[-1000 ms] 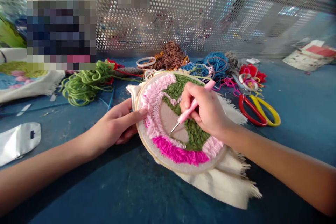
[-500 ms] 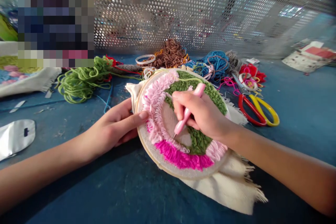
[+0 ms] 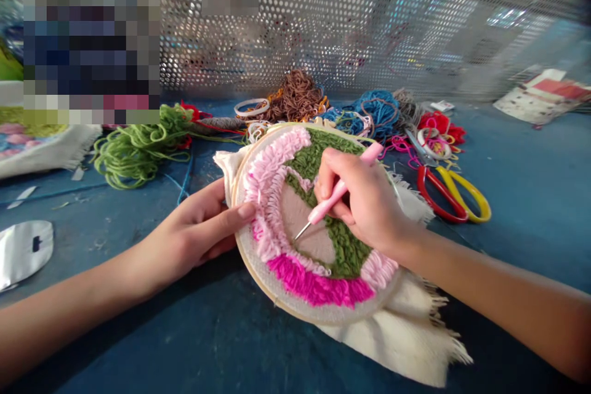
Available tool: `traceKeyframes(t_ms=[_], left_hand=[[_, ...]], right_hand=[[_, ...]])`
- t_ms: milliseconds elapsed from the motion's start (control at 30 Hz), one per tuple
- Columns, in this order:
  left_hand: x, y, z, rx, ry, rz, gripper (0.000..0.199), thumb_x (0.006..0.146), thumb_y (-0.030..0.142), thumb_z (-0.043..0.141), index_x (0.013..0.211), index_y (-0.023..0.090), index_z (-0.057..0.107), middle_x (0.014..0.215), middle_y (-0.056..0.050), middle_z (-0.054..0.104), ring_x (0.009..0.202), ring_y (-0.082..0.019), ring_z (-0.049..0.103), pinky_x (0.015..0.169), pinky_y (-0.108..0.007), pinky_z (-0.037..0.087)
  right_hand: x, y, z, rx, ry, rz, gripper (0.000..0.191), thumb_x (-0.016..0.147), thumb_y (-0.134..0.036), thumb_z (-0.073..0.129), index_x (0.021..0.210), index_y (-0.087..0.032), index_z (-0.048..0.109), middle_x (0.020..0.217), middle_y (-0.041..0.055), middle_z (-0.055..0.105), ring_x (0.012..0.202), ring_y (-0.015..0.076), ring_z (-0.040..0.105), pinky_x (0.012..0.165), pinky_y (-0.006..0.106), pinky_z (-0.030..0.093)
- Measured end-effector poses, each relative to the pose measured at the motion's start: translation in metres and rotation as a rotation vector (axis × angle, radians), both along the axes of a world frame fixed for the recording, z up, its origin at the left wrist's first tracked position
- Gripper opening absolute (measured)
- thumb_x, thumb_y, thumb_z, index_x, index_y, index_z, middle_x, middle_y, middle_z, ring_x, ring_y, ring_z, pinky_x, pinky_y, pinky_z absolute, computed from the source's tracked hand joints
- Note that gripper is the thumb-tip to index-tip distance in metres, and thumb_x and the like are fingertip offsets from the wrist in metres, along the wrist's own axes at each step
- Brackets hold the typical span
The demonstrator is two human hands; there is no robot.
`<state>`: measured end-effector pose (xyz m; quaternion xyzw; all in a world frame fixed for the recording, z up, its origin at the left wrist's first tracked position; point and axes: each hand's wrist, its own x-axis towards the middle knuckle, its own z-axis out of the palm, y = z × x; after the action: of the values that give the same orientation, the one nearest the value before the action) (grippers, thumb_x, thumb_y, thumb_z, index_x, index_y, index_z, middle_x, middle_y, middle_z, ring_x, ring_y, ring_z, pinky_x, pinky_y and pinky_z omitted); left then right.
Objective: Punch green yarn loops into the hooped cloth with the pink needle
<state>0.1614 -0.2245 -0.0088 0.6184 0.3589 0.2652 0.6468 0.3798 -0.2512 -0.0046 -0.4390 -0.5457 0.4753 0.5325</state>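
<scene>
My left hand (image 3: 207,221) grips the left rim of a round embroidery hoop (image 3: 258,288), its thumb on top and its fingers underneath. Cream cloth (image 3: 392,338) is stretched in the hoop, with frayed edges hanging out below and to the right. Pink, magenta and green yarn loops (image 3: 318,280) cover much of the cloth around a bare patch. In my right hand (image 3: 360,200) is a pink punch needle (image 3: 330,202), held like a pen. Its metal tip is at the lower left of the bare patch; I cannot tell whether it touches the cloth.
Green yarn (image 3: 138,151) lies behind on the left, with brown yarn (image 3: 298,95) and blue yarn (image 3: 381,112) farther back. Scissors (image 3: 455,194) with red and yellow handles rest right of the hoop. A perforated metal panel (image 3: 295,37) borders the blue table (image 3: 530,209).
The punch needle has lifted and leans more, showing more of its metal shaft. Its tip moved slightly left, while my right hand shifted right. My left hand keeps its hold on the hoop.
</scene>
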Motion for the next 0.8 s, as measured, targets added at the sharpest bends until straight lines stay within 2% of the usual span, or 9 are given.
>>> traceKeyframes(t_ms=[133,200,267,333,400,500,800], left_hand=[[-0.001,0.0,-0.001,-0.011,-0.039,-0.019,0.02,0.087,0.042,0.063,0.091,0.024,0.057,0.047,0.008,0.042,0.035,-0.006,0.023,0.028,-0.018,0.007],[-0.001,0.0,-0.001,-0.018,-0.065,-0.04,0.018,0.088,0.04,0.062,0.092,0.024,0.058,0.049,0.008,0.043,0.036,-0.006,0.023,0.028,-0.018,0.007],[-0.001,-0.001,-0.001,-0.037,-0.079,-0.06,0.018,0.088,0.039,0.063,0.092,0.023,0.057,0.054,0.007,0.046,0.039,-0.005,0.026,0.03,-0.017,0.011],[-0.001,-0.001,0.001,-0.063,-0.08,-0.078,0.02,0.088,0.039,0.064,0.092,0.021,0.055,0.057,0.008,0.046,0.042,-0.005,0.028,0.032,-0.015,0.016],[0.0,-0.002,0.003,-0.074,-0.068,-0.085,0.023,0.087,0.04,0.065,0.093,0.021,0.054,0.058,0.008,0.044,0.044,-0.005,0.028,0.034,-0.015,0.018],[-0.001,-0.003,0.005,-0.072,-0.019,-0.048,0.025,0.086,0.041,0.064,0.095,0.021,0.052,0.058,0.009,0.042,0.044,-0.005,0.026,0.034,-0.017,0.014],[-0.003,0.0,-0.001,-0.057,-0.066,-0.096,0.022,0.09,0.039,0.062,0.096,0.02,0.051,0.059,0.009,0.042,0.044,-0.005,0.026,0.033,-0.016,0.014]], right_hand=[[-0.006,-0.008,0.013,-0.045,-0.235,0.274,0.037,0.093,-0.036,0.053,0.06,-0.018,0.056,0.043,-0.0062,0.045,0.036,0.0054,0.042,0.037,0.018,0.031],[-0.007,-0.007,0.016,-0.1,-0.248,0.352,0.038,0.094,-0.035,0.051,0.06,-0.017,0.055,0.045,-0.0046,0.052,0.035,0.0046,0.041,0.036,0.017,0.03],[-0.007,-0.004,0.015,-0.142,-0.201,0.326,0.042,0.095,-0.034,0.046,0.057,-0.017,0.053,0.043,-0.0028,0.055,0.03,0.0038,0.036,0.031,0.017,0.023],[-0.005,0.0,0.011,-0.151,-0.13,0.234,0.045,0.094,-0.034,0.043,0.054,-0.018,0.052,0.04,-0.0022,0.055,0.026,0.0037,0.033,0.029,0.018,0.017],[-0.004,0.002,0.007,-0.128,-0.037,0.119,0.045,0.093,-0.035,0.045,0.052,-0.018,0.053,0.033,-0.0042,0.047,0.025,0.0044,0.031,0.03,0.019,0.017],[-0.002,0.003,0.003,-0.101,0.084,0.002,0.044,0.091,-0.037,0.048,0.051,-0.019,0.053,0.029,-0.0072,0.034,0.025,0.0056,0.03,0.032,0.02,0.02],[-0.001,0.001,-0.001,-0.023,0.123,-0.088,0.044,0.092,-0.039,0.049,0.053,-0.02,0.053,0.033,-0.0073,0.034,0.027,0.0056,0.028,0.034,0.023,0.021]])
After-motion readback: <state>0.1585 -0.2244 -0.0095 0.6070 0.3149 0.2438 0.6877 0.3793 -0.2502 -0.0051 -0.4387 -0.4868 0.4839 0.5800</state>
